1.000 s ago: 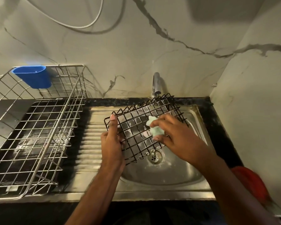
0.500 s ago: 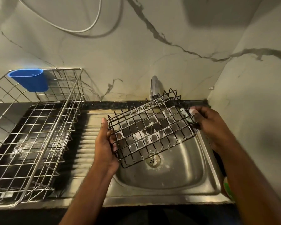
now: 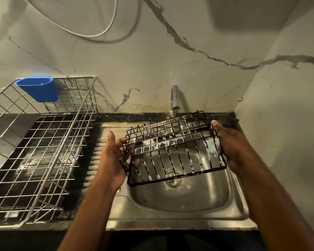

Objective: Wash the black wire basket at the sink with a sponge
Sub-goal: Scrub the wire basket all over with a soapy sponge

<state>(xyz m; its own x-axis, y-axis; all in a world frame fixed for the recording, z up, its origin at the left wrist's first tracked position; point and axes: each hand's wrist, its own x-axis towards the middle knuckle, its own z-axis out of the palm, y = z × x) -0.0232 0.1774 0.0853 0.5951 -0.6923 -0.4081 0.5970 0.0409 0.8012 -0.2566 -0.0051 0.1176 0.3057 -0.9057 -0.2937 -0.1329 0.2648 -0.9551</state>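
Observation:
The black wire basket (image 3: 172, 149) hangs over the steel sink (image 3: 181, 200), tilted so its open side faces me, with white soap foam on its wires. My left hand (image 3: 112, 160) grips its left end. My right hand (image 3: 234, 149) holds its right end and presses a pale green sponge (image 3: 212, 147) against the basket's right side; the sponge shows only through the wires.
The tap (image 3: 174, 98) stands just behind the basket, no water visible. A steel wire dish rack (image 3: 43, 142) with a blue plastic cup (image 3: 38, 89) fills the counter to the left. Marble walls close in behind and at the right.
The right hand moved from the basket's middle to its right end with the sponge. The basket has been turned, from mesh bottom facing me to open side facing me.

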